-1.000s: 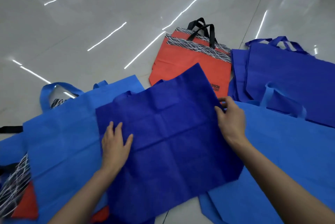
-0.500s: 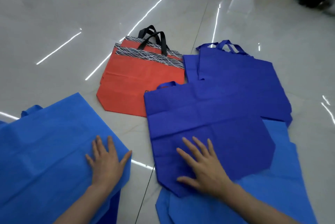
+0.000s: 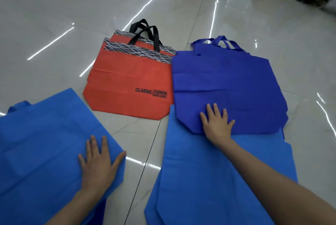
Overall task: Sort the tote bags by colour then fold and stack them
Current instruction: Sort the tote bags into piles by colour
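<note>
Dark blue tote bag: flat, creased.

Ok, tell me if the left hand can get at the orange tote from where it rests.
Probably yes. The left hand lies flat on a light blue bag, holding nothing, and only bare floor separates it from the orange tote, whose near edge is uncovered.

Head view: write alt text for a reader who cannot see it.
A person's hands rest flat on bags spread on a tiled floor: the left hand on a light blue bag, the right hand on a dark blue bag overlapping more light blue bags. An orange bag with black handles lies beyond.
</note>
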Action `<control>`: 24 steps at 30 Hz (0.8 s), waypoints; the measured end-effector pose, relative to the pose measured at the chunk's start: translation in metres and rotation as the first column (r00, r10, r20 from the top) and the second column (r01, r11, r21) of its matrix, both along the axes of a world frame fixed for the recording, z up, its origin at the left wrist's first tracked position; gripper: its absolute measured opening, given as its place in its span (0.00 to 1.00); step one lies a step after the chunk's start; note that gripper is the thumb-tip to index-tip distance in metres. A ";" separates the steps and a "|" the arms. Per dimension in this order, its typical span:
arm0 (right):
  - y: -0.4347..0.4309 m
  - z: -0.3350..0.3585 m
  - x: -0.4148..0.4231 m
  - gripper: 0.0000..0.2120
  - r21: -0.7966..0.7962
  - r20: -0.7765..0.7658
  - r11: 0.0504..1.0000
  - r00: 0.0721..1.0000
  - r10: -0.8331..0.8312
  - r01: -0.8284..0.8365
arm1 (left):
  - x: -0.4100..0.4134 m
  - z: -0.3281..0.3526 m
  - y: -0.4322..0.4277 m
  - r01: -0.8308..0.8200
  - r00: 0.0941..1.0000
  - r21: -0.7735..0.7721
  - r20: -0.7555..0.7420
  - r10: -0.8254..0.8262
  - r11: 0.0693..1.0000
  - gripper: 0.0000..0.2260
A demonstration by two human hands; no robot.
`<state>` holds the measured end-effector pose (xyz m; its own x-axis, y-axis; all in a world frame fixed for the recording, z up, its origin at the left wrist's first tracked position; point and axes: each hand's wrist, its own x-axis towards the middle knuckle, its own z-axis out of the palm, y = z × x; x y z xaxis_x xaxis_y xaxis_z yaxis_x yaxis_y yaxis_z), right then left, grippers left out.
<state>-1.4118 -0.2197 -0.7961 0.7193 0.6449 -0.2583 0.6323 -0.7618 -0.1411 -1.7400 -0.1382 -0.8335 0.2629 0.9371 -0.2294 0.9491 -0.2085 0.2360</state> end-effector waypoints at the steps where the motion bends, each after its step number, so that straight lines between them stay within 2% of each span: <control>1: 0.011 0.006 0.009 0.28 0.022 -0.057 0.998 0.997 -0.054 0.056 | 0.000 0.001 0.000 -0.001 1.000 0.000 0.016 0.001 1.000 0.37; 3: 0.031 0.017 0.021 0.29 0.056 -0.111 0.987 0.983 -0.146 0.153 | 0.000 0.003 -0.001 -0.003 0.999 0.001 0.054 0.003 1.000 0.36; 4: 0.037 0.020 0.020 0.29 0.091 -0.061 0.983 0.986 -0.155 0.160 | -0.001 0.004 0.000 0.004 0.997 -0.003 0.071 -0.004 1.000 0.36; 6: 0.043 0.023 0.002 0.28 0.284 0.081 0.959 0.995 -0.050 0.025 | -0.003 0.007 0.001 0.062 0.990 -0.019 0.130 -0.059 0.998 0.35; 7: 0.043 0.023 -0.018 0.27 0.378 0.091 0.921 0.994 0.065 -0.095 | -0.006 0.009 0.001 0.098 0.976 -0.035 0.198 -0.089 0.995 0.33; 9: 0.033 0.018 -0.077 0.18 0.477 -0.066 0.843 0.946 0.316 -0.249 | -0.015 0.014 -0.001 0.152 0.946 -0.047 0.298 -0.132 0.987 0.29; 11: 0.022 0.005 -0.135 0.12 0.454 -0.276 0.835 0.843 0.463 -0.310 | -0.029 0.012 -0.004 0.142 0.952 0.048 0.268 -0.149 0.989 0.29; 13: 0.022 -0.007 -0.179 0.16 0.430 -0.348 0.852 0.817 0.460 -0.297 | -0.046 0.011 -0.004 0.045 0.974 0.127 0.217 -0.072 0.991 0.26; 15: 0.031 -0.010 -0.208 0.21 0.442 -0.405 0.884 0.845 0.351 -0.155 | -0.062 0.010 -0.005 -0.018 0.972 0.098 0.234 -0.005 0.995 0.24; 17: 0.044 -0.009 -0.220 0.24 0.396 -0.530 0.917 0.826 0.192 0.042 | -0.078 0.011 -0.006 0.020 0.947 0.026 0.319 -0.027 0.999 0.24; 19: 0.055 -0.007 -0.226 0.22 0.286 -0.664 0.944 0.744 0.073 0.162 | -0.097 0.013 -0.008 0.070 0.916 -0.035 0.397 -0.051 0.997 0.24; 21: 0.059 -0.009 -0.230 0.14 0.270 -0.700 0.956 0.706 0.112 0.116 | -0.117 0.016 -0.007 0.055 0.910 -0.025 0.413 -0.040 0.998 0.26; 23: 0.058 -0.008 -0.235 0.08 0.359 -0.598 0.933 0.758 0.261 -0.038 | -0.136 0.016 -0.004 -0.071 0.923 0.096 0.384 0.029 0.993 0.27; 24: 0.056 -0.007 -0.236 0.07 0.423 -0.516 0.901 0.791 0.327 -0.097 | -0.146 0.019 -0.001 -0.196 0.924 0.156 0.361 0.129 0.968 0.26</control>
